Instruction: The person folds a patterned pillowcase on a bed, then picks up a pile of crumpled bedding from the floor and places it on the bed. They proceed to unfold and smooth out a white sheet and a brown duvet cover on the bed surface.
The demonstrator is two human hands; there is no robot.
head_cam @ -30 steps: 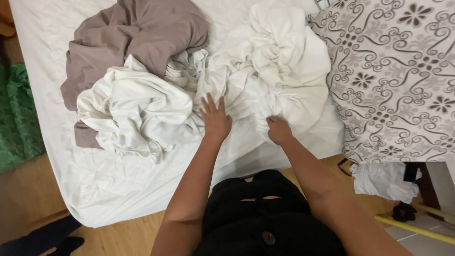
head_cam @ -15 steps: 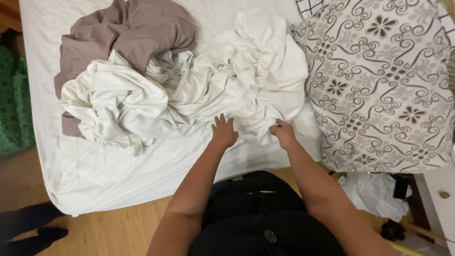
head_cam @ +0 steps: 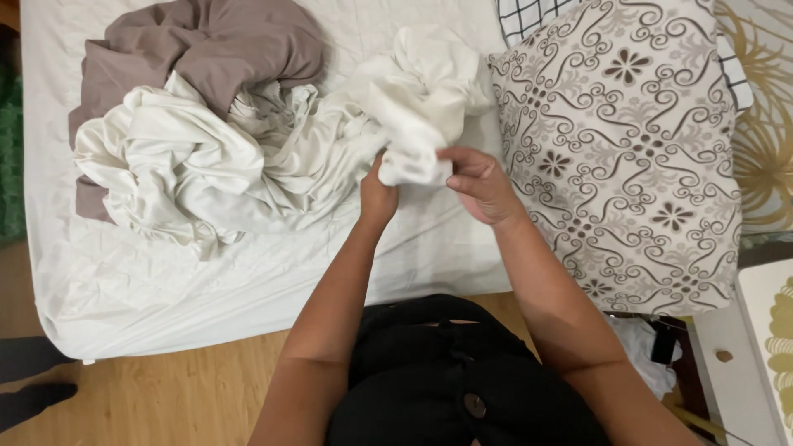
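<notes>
We see the left hand partly buried in the white sheet, its fingers hidden. Right of that sheet, the patterned pillow covers most of a checked cloth, cut off by the top edge.

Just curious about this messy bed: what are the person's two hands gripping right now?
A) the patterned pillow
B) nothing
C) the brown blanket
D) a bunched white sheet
D: the left hand and right hand both clutch a bunched white sheet, raised off the mattress.
</notes>
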